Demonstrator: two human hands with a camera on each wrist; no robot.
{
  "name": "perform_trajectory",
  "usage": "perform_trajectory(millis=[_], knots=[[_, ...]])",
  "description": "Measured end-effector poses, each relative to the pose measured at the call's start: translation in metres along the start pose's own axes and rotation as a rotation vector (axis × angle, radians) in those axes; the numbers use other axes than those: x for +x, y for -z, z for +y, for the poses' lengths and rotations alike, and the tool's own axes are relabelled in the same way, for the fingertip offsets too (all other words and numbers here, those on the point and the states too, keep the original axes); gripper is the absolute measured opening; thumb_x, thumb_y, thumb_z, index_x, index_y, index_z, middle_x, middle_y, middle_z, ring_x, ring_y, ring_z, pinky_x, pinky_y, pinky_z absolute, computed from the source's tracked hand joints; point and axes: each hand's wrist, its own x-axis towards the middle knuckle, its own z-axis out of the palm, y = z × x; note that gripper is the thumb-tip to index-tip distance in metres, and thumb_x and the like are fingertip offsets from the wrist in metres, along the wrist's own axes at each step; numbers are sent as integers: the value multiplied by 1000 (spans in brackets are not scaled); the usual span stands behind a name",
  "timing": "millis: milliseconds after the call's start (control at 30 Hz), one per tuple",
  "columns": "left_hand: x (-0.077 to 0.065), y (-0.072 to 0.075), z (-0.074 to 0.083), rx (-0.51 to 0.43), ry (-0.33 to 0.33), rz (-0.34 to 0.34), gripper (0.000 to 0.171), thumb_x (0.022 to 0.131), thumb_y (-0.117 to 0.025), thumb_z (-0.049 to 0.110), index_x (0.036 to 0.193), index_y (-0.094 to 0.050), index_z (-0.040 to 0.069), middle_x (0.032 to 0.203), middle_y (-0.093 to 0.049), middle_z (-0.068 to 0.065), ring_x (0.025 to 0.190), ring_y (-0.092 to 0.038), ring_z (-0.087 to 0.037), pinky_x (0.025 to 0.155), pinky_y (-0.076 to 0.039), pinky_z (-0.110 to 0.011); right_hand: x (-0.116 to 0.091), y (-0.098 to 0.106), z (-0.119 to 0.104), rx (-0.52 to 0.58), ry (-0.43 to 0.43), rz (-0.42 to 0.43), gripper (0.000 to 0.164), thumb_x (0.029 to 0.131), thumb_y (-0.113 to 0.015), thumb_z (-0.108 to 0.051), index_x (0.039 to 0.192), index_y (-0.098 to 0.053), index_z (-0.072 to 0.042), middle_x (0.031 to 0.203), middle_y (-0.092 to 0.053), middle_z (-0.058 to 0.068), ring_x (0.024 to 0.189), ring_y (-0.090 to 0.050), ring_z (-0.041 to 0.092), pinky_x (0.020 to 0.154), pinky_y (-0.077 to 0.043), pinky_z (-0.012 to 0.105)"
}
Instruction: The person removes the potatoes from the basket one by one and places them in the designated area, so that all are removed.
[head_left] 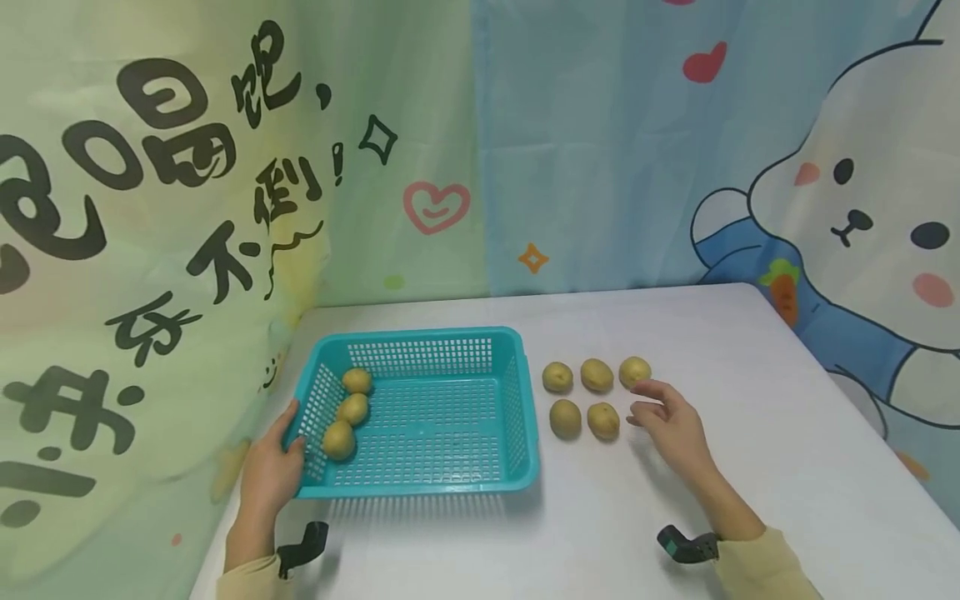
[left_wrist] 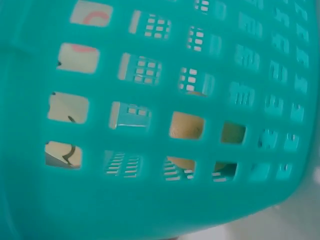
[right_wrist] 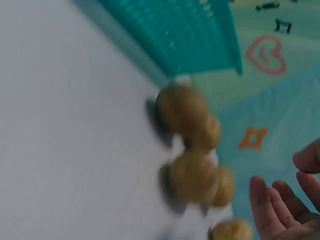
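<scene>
A turquoise plastic basket [head_left: 420, 487] with slotted walls stands on the white table. Its left side is held by my left hand [head_left: 270, 471], thumb and fingers at the rim; the basket wall [left_wrist: 100, 200] fills the left wrist view. Inside the basket, three potatoes [head_left: 352, 408] lie in a line along the left wall. Several more potatoes [head_left: 597, 376] sit in two rows right of the basket. Over the right end of those rows hovers my right hand [head_left: 675, 429], its loosely bent fingers holding nothing, close by the back right potato [head_left: 634, 372].
The white table [head_left: 787, 417] reaches to the right of my right hand and in front of the basket. Behind it hangs a printed cloth [head_left: 600, 150] with lettering, hearts and a cartoon animal. Dark camera mounts [head_left: 686, 546] sit at both wrists.
</scene>
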Motion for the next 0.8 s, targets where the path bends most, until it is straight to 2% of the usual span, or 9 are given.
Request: perform_trajectory(millis=[67,167,267,433,633,800], knots=[[-1,-1,1,-1,-9,2,58,100,-45,10,155,-28,13,147,-37,-31,129,-41,-50,99,-35,-63,3,-9,-19,79,28,-3,35,98,-54,-5,130,-49,9,128,-54,23,94,-61,-3,79,-53,22],[-2,-3,3,-3,-9,-2,58,100,-44,11,155,-27,14,144,-39,-34,126,-44,-50,98,-37,-63,11,-26,-50,195,43,-75,33,99,-54,-7,128,-51,9,126,-54,22,101,-62,6,81,-54,27],[-4,-4,4,-5,4,-6,58,100,-43,11,156,-26,16,144,-39,-33,128,-43,-50,98,-36,-63,19,-45,-78,209,26,-175,33,99,-56,-13,128,-53,3,126,-57,18,105,-63,16,83,-54,29],[-3,-6,3,-6,10,0,58,101,-43,12,156,-26,17,146,-38,-31,129,-41,-49,98,-36,-62,34,-81,-103,183,-17,-315,33,96,-57,-12,127,-56,0,124,-60,18,109,-61,32,85,-54,38],[0,-8,1,-24,19,0,57,101,-43,14,156,-27,19,147,-39,-30,124,-47,-46,95,-39,-60,51,-123,-111,77,4,-500,34,96,-57,-10,129,-55,2,122,-61,17,106,-63,27,84,-55,38],[0,-9,1,-20,16,6,57,101,-43,14,156,-27,18,145,-41,-31,112,-53,-42,90,-42,-58,64,-154,-122,-16,44,-573,31,97,-59,-13,126,-59,-3,119,-62,13,106,-63,29,81,-55,37]])
